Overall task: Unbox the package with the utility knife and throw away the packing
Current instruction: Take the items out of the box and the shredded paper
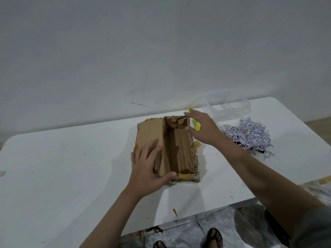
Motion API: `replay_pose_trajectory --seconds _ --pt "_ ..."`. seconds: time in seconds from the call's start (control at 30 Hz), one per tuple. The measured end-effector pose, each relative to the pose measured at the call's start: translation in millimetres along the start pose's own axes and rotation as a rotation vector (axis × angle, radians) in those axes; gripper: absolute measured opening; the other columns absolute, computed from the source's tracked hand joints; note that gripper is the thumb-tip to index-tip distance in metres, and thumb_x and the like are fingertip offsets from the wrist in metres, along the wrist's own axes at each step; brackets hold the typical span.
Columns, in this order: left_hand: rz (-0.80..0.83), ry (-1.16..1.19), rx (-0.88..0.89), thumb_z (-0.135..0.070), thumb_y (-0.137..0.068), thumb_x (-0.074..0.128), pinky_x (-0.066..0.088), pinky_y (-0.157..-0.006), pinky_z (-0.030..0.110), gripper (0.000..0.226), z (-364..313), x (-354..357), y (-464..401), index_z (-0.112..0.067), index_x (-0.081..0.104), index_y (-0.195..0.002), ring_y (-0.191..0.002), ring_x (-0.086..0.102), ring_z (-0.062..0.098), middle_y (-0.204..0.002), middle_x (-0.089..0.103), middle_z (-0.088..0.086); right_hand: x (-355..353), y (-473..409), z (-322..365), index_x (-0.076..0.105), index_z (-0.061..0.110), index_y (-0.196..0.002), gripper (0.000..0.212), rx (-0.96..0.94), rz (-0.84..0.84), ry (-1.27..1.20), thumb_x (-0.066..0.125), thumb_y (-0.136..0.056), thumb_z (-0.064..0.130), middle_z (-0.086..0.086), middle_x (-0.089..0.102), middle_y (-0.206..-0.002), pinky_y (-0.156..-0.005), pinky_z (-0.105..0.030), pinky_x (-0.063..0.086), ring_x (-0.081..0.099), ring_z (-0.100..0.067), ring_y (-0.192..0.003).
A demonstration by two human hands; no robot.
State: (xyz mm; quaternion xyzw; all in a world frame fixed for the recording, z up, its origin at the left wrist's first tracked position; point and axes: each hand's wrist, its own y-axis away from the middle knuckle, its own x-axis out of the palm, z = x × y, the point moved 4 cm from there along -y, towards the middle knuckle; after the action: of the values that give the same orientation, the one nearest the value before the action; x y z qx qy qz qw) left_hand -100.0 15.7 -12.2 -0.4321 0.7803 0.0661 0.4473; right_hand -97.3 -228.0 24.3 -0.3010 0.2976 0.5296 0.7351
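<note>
A worn brown cardboard box lies open on the white table, its inside showing only bare cardboard. My left hand rests on the box's left flap and near corner, fingers spread, thumb at the front edge. My right hand hovers with straight fingers over the box's far right corner. Just behind it lies a yellow-green utility knife, mostly hidden by the hand. A heap of shredded white paper packing lies on the table to the right.
A clear plastic container stands at the back right of the table, near the wall. Small cardboard scraps lie on the table's near part and on the tiled floor, where my sandalled feet show.
</note>
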Motion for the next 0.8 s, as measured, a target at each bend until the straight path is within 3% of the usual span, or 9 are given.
replay_pose_trajectory --seconds 0.1,0.2,0.3,0.4,0.53,0.67,0.8 --pt "-0.018 -0.019 -0.030 -0.078 -0.070 0.050 0.012 -0.108 0.049 0.078 12 -10 -1 -0.036 0.044 -0.135 -0.138 0.018 0.005 -0.149 0.026 -0.019 14 -7 -2 0.049 0.020 -0.135 0.054 0.005 0.084 0.035 0.067 -0.085 0.022 -0.005 0.037 -0.150 -0.116 -0.045 0.022 0.026 -0.023 -0.142" --pt "-0.078 -0.050 -0.130 -0.072 -0.073 0.048 0.019 -0.108 0.059 0.069 24 -23 -1 -0.033 0.052 -0.129 -0.137 0.028 0.017 -0.148 0.035 -0.010 17 -4 -5 0.059 0.014 -0.126 0.048 -0.015 0.015 0.030 0.072 -0.080 0.022 -0.011 0.049 -0.135 -0.108 -0.040 0.035 0.044 -0.028 -0.128" --pt "-0.233 -0.076 -0.157 -0.056 -0.080 0.058 0.034 -0.101 0.049 0.051 31 -33 2 -0.021 0.061 -0.118 -0.126 0.044 0.025 -0.137 0.049 0.001 17 4 -13 0.062 0.014 -0.122 0.050 -0.001 -0.045 0.024 0.076 -0.075 0.025 -0.014 0.050 -0.119 -0.102 -0.040 0.037 0.048 -0.035 -0.114" --pt "-0.382 0.033 -0.266 -0.041 -0.083 0.065 0.036 -0.101 0.040 0.037 31 -32 11 -0.021 0.062 -0.114 -0.123 0.043 0.025 -0.136 0.047 0.003 21 16 -20 0.064 0.015 -0.119 0.053 0.023 -0.074 0.014 0.079 -0.072 0.032 -0.013 0.047 -0.120 -0.098 -0.038 0.039 0.046 -0.035 -0.114" --pt "-0.317 0.223 -0.370 -0.059 -0.079 0.059 0.035 -0.105 0.039 0.059 22 -17 16 -0.031 0.049 -0.130 -0.138 0.026 0.024 -0.153 0.021 0.001 32 35 -18 0.066 0.016 -0.114 0.055 0.042 -0.136 -0.011 0.081 -0.068 0.040 -0.013 0.049 -0.117 -0.096 -0.039 0.043 0.047 -0.033 -0.113" --pt "-0.170 0.011 -0.424 -0.082 -0.064 0.050 0.017 -0.114 0.055 0.096 30 -16 6 -0.032 0.028 -0.144 -0.146 0.009 0.025 -0.160 -0.004 0.002 41 51 -5 0.067 0.020 -0.108 0.058 0.040 -0.186 -0.045 0.081 -0.060 0.052 -0.001 0.045 -0.095 -0.082 -0.029 0.046 0.049 -0.022 -0.097" --pt "-0.062 -0.128 -0.384 -0.091 -0.047 0.048 0.014 -0.112 0.064 0.116 46 -27 -8 -0.035 0.023 -0.146 -0.146 0.005 0.027 -0.161 -0.003 0.001 45 57 -2 0.067 0.019 -0.098 0.059 0.056 -0.196 -0.097 0.083 -0.054 0.054 0.000 0.046 -0.095 -0.074 -0.021 0.049 0.055 -0.014 -0.087"
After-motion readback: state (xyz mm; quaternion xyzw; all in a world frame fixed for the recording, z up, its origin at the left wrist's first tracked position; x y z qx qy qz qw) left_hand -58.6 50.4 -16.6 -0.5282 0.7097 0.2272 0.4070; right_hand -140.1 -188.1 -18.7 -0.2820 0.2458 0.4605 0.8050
